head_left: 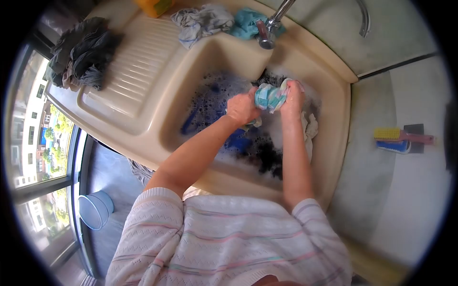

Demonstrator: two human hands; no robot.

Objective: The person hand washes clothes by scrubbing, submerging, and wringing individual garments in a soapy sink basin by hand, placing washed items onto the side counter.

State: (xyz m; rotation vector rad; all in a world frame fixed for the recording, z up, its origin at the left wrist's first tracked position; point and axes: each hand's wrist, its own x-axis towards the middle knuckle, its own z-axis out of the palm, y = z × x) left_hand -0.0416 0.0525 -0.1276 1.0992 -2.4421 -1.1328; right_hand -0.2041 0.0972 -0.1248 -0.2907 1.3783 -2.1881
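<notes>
Both hands grip a wet teal and white patterned cloth (270, 98), stretched and bunched between them above the sink water. My left hand (242, 107) is closed around its left end. Wrapped round the other end is my right hand (294, 97), with a pale bit of fabric showing at the fingers. Below them, the beige sink basin (171, 107) holds soapy water with blue fabric (237, 142) and dark fabric (269, 159) in it. A cream cloth (310, 128) lies against the basin's right side, beside my right forearm.
A chrome faucet (273, 29) overhangs the basin's far edge. Behind it lie a teal cloth (246, 24) and a greyish-white cloth (202, 23). Dark clothes (81, 51) are heaped left of the ribbed washboard (126, 64). Brushes (392, 135) hang on the right wall; a blue bucket (96, 209) stands on the floor.
</notes>
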